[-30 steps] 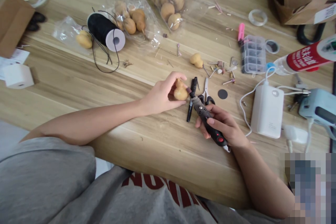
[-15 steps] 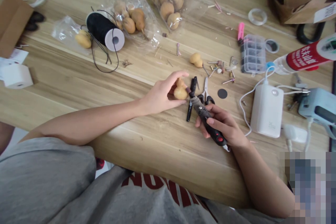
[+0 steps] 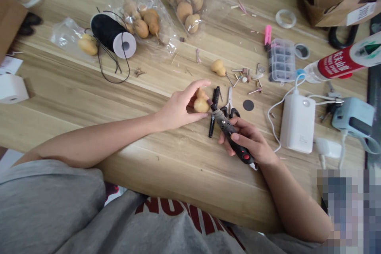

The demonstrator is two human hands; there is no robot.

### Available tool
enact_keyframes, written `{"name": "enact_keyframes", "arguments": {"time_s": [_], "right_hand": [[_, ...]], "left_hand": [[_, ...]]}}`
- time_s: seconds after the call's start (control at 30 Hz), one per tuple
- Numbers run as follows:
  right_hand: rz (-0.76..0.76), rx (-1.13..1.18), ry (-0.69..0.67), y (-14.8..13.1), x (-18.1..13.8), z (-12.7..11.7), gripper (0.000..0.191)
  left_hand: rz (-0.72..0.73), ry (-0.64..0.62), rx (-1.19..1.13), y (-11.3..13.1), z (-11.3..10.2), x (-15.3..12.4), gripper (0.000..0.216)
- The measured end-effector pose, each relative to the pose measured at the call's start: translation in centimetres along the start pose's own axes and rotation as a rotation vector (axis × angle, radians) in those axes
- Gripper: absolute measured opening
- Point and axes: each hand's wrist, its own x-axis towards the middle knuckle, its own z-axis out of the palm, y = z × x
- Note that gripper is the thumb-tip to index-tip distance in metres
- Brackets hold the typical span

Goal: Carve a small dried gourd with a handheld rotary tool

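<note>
My left hand (image 3: 178,107) is curled around a small tan gourd (image 3: 201,105), its thumb and fingers on either side. In my right hand (image 3: 248,141) is a black and grey rotary tool (image 3: 229,131), with a red button near its rear end. The tool's brownish grinding tip meets or nearly meets the gourd's right side; I cannot tell whether it touches. Below the tool's nose lies a black marker (image 3: 212,125), and black-handled scissors (image 3: 230,101) lie just beyond. Another small gourd (image 3: 218,67) rests on the table farther off.
Loose grinding bits (image 3: 245,77) and a dark disc (image 3: 248,105) lie beyond my right hand. A clear compartment box (image 3: 281,61), a white power bank (image 3: 297,123) and a bottle (image 3: 342,61) stand right. A black cord spool (image 3: 107,33) and bagged gourds (image 3: 184,10) are at the back.
The whole view has shifted slightly, so everything appears a little farther left. Both hands keep their hold on the gourd and the rotary tool, close together as before.
</note>
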Motion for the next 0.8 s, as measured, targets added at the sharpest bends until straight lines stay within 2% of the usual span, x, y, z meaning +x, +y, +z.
{"name": "enact_keyframes", "arguments": {"time_s": [0.47, 0.8], "right_hand": [[0.009, -0.024, 0.014, 0.06, -0.02, -0.03, 0.025], [-0.009, 0.006, 0.001, 0.07, -0.05, -0.05, 0.02]], "left_hand": [[-0.021, -0.003, -0.039, -0.04, 0.02, -0.05, 0.073], [-0.015, -0.009, -0.01, -0.04, -0.01, -0.01, 0.073]]}}
